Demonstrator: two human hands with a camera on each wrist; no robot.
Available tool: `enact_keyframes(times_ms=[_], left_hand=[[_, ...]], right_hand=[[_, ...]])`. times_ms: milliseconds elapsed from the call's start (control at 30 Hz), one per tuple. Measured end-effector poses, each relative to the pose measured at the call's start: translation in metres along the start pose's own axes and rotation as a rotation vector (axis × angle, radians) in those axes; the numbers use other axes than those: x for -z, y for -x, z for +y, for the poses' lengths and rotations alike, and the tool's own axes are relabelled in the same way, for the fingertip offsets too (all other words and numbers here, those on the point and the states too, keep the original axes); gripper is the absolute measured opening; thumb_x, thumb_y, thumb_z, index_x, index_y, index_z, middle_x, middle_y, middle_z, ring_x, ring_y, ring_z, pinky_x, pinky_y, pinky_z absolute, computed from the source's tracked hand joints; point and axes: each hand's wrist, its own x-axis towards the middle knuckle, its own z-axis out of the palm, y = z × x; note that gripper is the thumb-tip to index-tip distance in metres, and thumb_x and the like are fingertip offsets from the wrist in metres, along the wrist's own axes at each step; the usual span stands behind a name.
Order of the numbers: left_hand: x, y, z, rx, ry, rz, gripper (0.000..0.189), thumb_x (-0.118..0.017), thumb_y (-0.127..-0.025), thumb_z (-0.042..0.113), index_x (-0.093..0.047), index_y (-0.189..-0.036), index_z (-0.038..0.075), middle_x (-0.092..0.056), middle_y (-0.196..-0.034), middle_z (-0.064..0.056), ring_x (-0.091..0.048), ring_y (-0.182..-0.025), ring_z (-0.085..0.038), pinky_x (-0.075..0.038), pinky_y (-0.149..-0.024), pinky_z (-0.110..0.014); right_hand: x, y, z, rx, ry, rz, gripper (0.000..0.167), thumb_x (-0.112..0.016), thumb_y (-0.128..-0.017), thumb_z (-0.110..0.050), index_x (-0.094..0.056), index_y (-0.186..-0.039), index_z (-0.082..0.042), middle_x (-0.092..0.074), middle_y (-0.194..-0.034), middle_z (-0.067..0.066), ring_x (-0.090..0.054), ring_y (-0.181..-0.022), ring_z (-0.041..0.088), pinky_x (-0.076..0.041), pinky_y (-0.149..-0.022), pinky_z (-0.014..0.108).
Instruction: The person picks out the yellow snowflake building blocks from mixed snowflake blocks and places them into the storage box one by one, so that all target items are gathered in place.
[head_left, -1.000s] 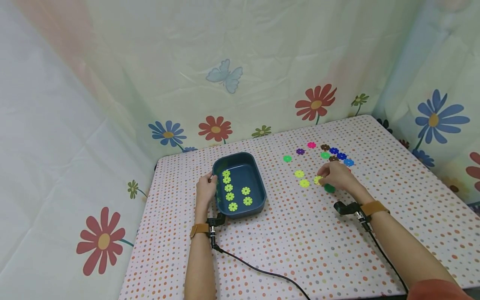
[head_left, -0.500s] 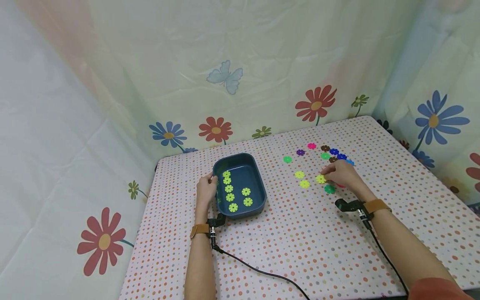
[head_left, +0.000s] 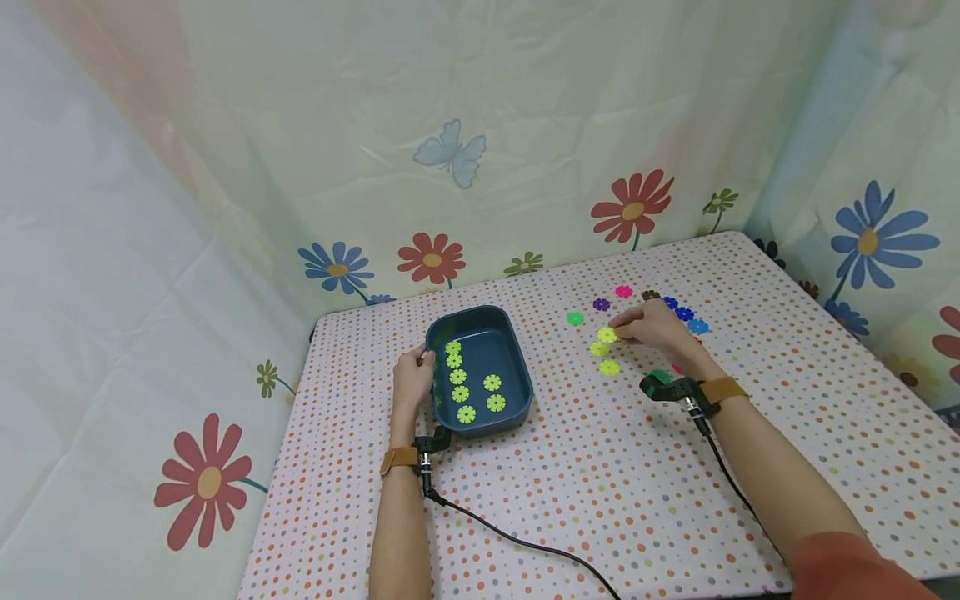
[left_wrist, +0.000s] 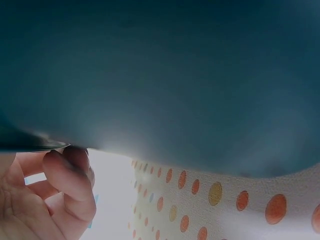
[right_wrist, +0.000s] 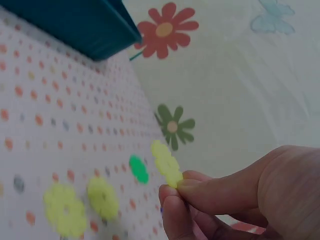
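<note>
Between thumb and fingers, my right hand (head_left: 654, 327) pinches a yellow flower-shaped disc (right_wrist: 167, 164), raised above the table in the right wrist view. Two more yellow discs (head_left: 610, 367) lie on the cloth just below it in the head view. My left hand (head_left: 412, 380) grips the left rim of a dark blue tray (head_left: 521, 358); in the left wrist view its fingers (left_wrist: 75, 187) curl at the rim. Several yellow-green discs (head_left: 467, 414) lie flat inside the tray, mostly in a column along its left side.
Loose discs are scattered behind and right of my right hand: green (head_left: 575, 318), purple (head_left: 602, 305), pink (head_left: 624, 292), brown (head_left: 650, 295) and blue (head_left: 684, 314). A black cable (head_left: 517, 542) runs across the dotted tablecloth (head_left: 570, 483). A flowered curtain (head_left: 525, 125) stands behind the table.
The right hand has lifted the yellow disc from beside the dark green one and carried it left and slightly back. Left hand and tray have stayed in place.
</note>
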Motion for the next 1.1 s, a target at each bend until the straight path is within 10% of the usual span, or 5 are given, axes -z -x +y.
enact_keyframes(times_ms=[1100], left_hand=[[-0.001, 0.000, 0.002, 0.021, 0.014, 0.009, 0.046, -0.053, -0.106, 0.023, -0.052, -0.146, 0.001, -0.069, -0.106, -0.017, -0.053, -0.063, -0.016, -0.040, -0.053, -0.029]], right_hand=[[-0.138, -0.035, -0.116, 0.195, 0.009, -0.128, 0.014, -0.065, -0.091, 0.002, -0.077, -0.099, 0.003, -0.071, -0.098, 0.014, -0.065, -0.078, 0.019, -0.056, -0.081, 0.040]])
